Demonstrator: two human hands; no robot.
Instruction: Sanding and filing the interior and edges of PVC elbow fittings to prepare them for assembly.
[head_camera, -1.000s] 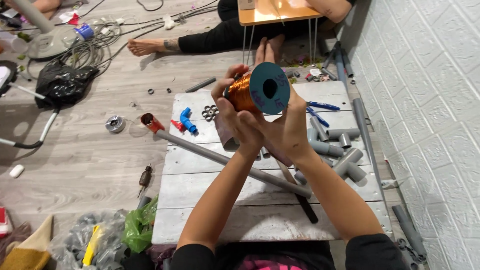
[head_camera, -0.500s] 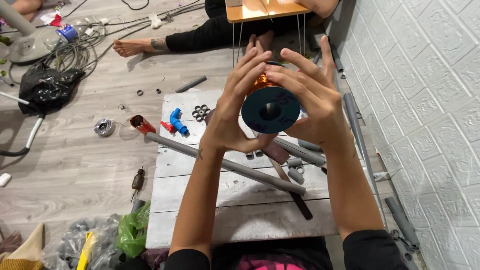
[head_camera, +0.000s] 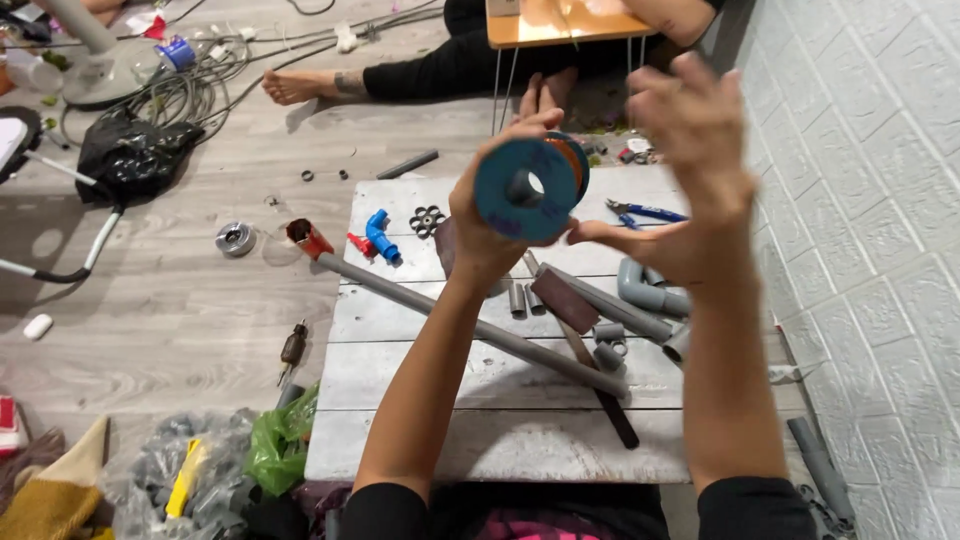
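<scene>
My left hand grips a spool with blue end discs and copper-coloured wire wound on it, held up above a low whitewashed wooden board. My right hand is beside the spool with its fingers spread wide; only the thumb reaches toward the spool's lower right edge. On the board below lie a long grey pipe, short grey pipe pieces, a grey elbow, a brown block and blue-handled pliers.
Another person's bare feet and legs rest on the floor by a small orange table. A blue fitting, black bag, cables, a metal ring, screwdriver and green bag lie left. A white brick wall is right.
The spool has been turned so a blue end disc faces me. My right hand has come off the spool and opened wide; my left hand still holds it.
</scene>
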